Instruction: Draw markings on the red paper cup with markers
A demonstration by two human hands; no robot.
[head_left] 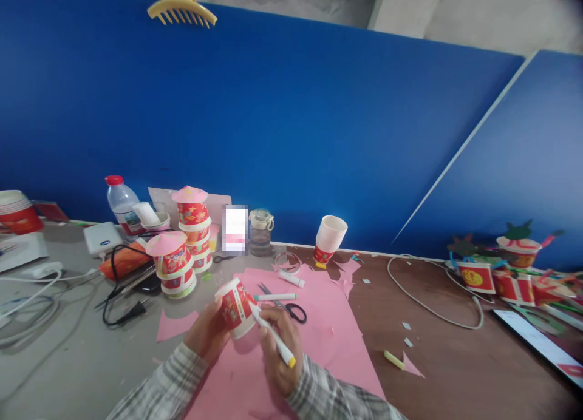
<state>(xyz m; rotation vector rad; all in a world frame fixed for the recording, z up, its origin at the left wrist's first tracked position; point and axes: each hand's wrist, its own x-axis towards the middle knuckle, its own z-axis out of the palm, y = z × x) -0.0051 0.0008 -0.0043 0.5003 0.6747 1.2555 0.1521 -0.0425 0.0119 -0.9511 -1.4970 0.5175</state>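
Note:
My left hand [208,334] is wrapped round a red and white paper cup [236,306], held on its side over a pink paper sheet [319,335]. My right hand [281,341] grips a white marker with a yellow end [273,336]; its tip touches the cup's wall. Just beyond the hands lie black-handled scissors [285,304], a second white marker [274,297] and a glue stick [291,278]. Both sleeves are plaid.
Two towers of stacked cups with pink paper roofs [182,250] stand to the left. A leaning stack of cups [328,238], a small glass jar [261,230], a water bottle [122,204], cables [435,304] and decorated cups [501,274] at far right surround the spot. A blue wall [291,135] rises behind.

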